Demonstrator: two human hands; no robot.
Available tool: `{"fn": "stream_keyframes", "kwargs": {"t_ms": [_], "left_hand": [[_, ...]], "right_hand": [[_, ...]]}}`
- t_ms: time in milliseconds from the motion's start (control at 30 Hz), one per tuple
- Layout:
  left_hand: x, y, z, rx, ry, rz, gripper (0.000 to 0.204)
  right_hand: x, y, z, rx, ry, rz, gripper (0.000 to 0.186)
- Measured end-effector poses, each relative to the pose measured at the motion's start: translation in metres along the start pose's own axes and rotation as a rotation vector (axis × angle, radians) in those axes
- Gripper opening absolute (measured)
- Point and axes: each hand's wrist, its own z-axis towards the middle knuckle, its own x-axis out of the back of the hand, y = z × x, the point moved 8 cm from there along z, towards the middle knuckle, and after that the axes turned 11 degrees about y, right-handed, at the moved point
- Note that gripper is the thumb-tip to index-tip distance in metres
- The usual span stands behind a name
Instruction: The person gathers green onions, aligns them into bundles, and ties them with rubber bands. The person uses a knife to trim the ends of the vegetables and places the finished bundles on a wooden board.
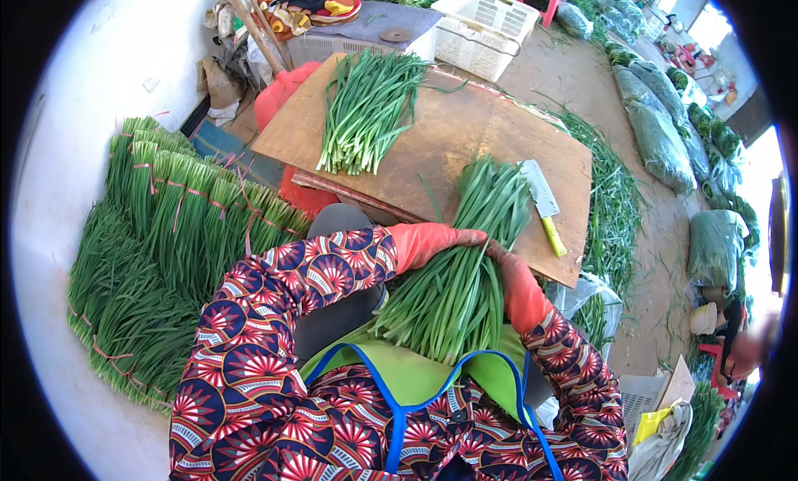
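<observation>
A thick bunch of garlic chives (449,302) lies across my lap, its paler stem ends on my green apron and its darker leaves over the board's near edge. My left hand (467,238) closes round its middle from the left. From the other side, my right hand (504,261) grips the same bunch, the two hands nearly meeting on top. Some fingers are hidden under the leaves. A cleaver (539,190) with a yellow handle rests on the wooden board (449,136), just right of the bunch. Farther back on the board is a loose pile of chives (370,107).
Tied bundles of chives (187,194) are stacked against the white wall on my left. Loose leaves (611,198) litter the floor right of the board. A white crate (486,32) stands beyond it. Filled plastic bags (657,140) line the far right, where another person (744,344) is partly visible.
</observation>
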Motion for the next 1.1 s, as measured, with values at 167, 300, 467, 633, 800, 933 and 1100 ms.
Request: {"fn": "stream_keyframes", "kwargs": {"t_ms": [167, 300, 467, 633, 800, 933, 1100], "left_hand": [[-0.065, 0.083, -0.046, -0.401, -0.091, 0.190, 0.058], [-0.068, 0.151, -0.058, -0.646, 0.062, 0.317, 0.062], [-0.040, 0.202, -0.039, -0.669, 0.042, 0.136, 0.040], [-0.080, 0.269, -0.070, -0.883, -0.045, 0.284, 0.038], [-0.158, 0.291, -0.152, -1.303, -0.202, 0.611, 0.035], [-0.098, 0.280, -0.091, -0.980, 0.148, 0.403, 0.035], [-0.007, 0.207, 0.025, -0.472, 0.151, 0.122, 0.037]], "right_hand": [[-0.033, -0.101, -0.067, 0.684, 0.006, -0.196, 0.042], [-0.071, -0.163, -0.079, 0.790, 0.027, -0.276, 0.040], [-0.106, -0.207, -0.074, 0.895, 0.128, -0.616, 0.036], [-0.128, -0.214, -0.141, 1.068, 0.010, -0.837, 0.033], [-0.139, -0.210, -0.157, 1.021, -0.186, -0.710, 0.030], [-0.133, -0.222, -0.129, 0.835, -0.303, -0.498, 0.028], [-0.076, -0.204, 0.032, 0.337, -0.213, -0.238, 0.024]]}}
